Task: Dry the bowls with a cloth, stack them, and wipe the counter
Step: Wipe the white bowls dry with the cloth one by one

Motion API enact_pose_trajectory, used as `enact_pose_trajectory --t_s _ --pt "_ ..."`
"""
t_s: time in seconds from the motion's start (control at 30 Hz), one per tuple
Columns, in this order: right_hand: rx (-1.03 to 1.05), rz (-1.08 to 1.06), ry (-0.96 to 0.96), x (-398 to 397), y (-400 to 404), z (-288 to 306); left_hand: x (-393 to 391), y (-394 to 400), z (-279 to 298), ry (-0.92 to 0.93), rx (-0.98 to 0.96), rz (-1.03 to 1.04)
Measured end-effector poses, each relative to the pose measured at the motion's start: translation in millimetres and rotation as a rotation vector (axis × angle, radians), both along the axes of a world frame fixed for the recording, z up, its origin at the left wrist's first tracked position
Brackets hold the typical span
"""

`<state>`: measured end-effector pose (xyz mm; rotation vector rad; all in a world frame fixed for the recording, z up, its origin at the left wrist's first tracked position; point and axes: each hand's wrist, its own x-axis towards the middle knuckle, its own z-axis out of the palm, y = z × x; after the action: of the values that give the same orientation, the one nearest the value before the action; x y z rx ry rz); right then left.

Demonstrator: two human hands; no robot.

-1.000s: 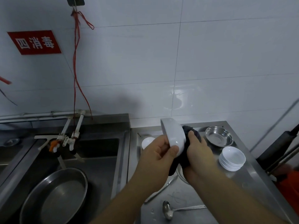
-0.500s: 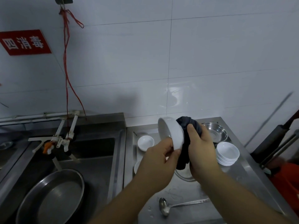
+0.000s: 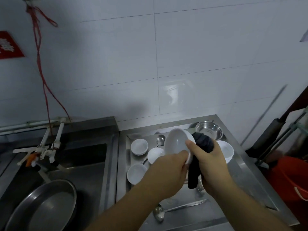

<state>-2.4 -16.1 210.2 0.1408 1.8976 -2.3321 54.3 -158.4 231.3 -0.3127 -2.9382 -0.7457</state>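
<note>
A white bowl [image 3: 176,140] is held up on edge above the steel counter [image 3: 246,177], its inside turned toward me. My left hand [image 3: 171,165] grips its lower rim. My right hand [image 3: 211,162] grips a dark cloth [image 3: 202,143] against the bowl's right side, thumb over the rim; the cloth's tail hangs down below. Three single white bowls [image 3: 139,146] stand upright on the counter's left part. A stack of white bowls [image 3: 227,150] sits to the right, partly behind my right hand.
A steel bowl [image 3: 209,131] stands at the counter's back right. A ladle [image 3: 166,212] lies near the front edge and a spoon [image 3: 160,140] near the back. Left is a sink with a large steel pan [image 3: 45,205] and taps [image 3: 48,147]. A red bucket [image 3: 291,179] stands at right.
The bowl has turned from edge-on to showing its inside. My right hand and the cloth shifted round to the bowl's right outer side. The camera tilted down and left.
</note>
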Motion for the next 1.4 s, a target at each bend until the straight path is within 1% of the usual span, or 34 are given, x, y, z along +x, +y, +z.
enact_pose_trajectory --t_s 0.13,0.23,0.3,0.37,0.43,0.47,0.5,0.57,0.63,0.67,0.73,0.8,0.87,0.93,1.1,1.2,1.33,1.4 --pt "-0.064 -0.041 -0.048 -20.1 31.4 -11.0 -22.0 29.0 -2.7 0.029 -0.092 -0.045" --pt "-0.161 -0.068 -0.096 -36.2 56.9 -17.0 -40.1 55.8 -3.3 0.074 -0.146 -0.088" --pt "-0.247 -0.046 -0.129 -46.2 74.3 -21.8 -51.1 70.9 -5.2 0.119 -0.143 -0.102" --pt "-0.308 -0.025 -0.18 -56.3 92.1 -27.6 -63.5 83.1 -9.3 0.181 -0.062 -0.067" --pt "-0.328 -0.025 -0.216 -68.6 112.3 -34.1 -79.7 94.1 -18.2 0.212 0.07 0.091" --pt "-0.329 -0.016 -0.234 -75.1 121.5 -37.8 -88.2 97.7 -23.7 0.19 0.149 0.193" --pt "-0.325 0.002 -0.252 -81.3 131.3 -42.8 -97.3 101.2 -30.6 0.124 0.24 0.286" --pt "-0.328 0.019 -0.281 -93.0 151.4 -54.9 -115.8 109.0 -46.8 -0.13 0.46 0.405" --pt "-0.33 -0.003 -0.32 -104.3 171.4 -68.5 -130.9 121.1 -64.4 -0.404 0.699 0.447" --pt "-0.324 -0.011 -0.344 -108.3 180.2 -74.0 -136.3 129.4 -73.0 -0.498 0.81 0.466" --pt "-0.286 -0.026 -0.387 -115.8 197.1 -85.1 -144.2 148.0 -86.0 -0.595 1.034 0.531" --pt "-0.244 -0.055 -0.436 -122.1 213.9 -97.3 -151.0 163.9 -97.3 -0.632 1.165 0.602" --pt "-0.195 -0.093 -0.477 -127.2 232.6 -110.1 -156.7 176.4 -109.6 -0.661 1.193 0.633" --pt "-0.131 -0.116 -0.501 -132.1 250.4 -123.3 -161.0 186.8 -123.8 -0.685 1.169 0.649" --pt "0.103 -0.123 -0.52 -138.8 285.0 -157.3 -162.6 211.4 -164.7 -0.823 1.149 0.715" --pt "0.269 -0.153 -0.509 -140.2 293.6 -182.2 -164.1 223.4 -191.1 -0.896 1.146 0.73" --pt "0.441 -0.168 -0.535 -146.2 297.7 -218.0 -175.2 233.7 -228.0 -0.953 1.118 0.754" --pt "0.488 -0.165 -0.557 -151.9 297.9 -234.2 -182.5 236.7 -243.8 -0.972 1.103 0.764"
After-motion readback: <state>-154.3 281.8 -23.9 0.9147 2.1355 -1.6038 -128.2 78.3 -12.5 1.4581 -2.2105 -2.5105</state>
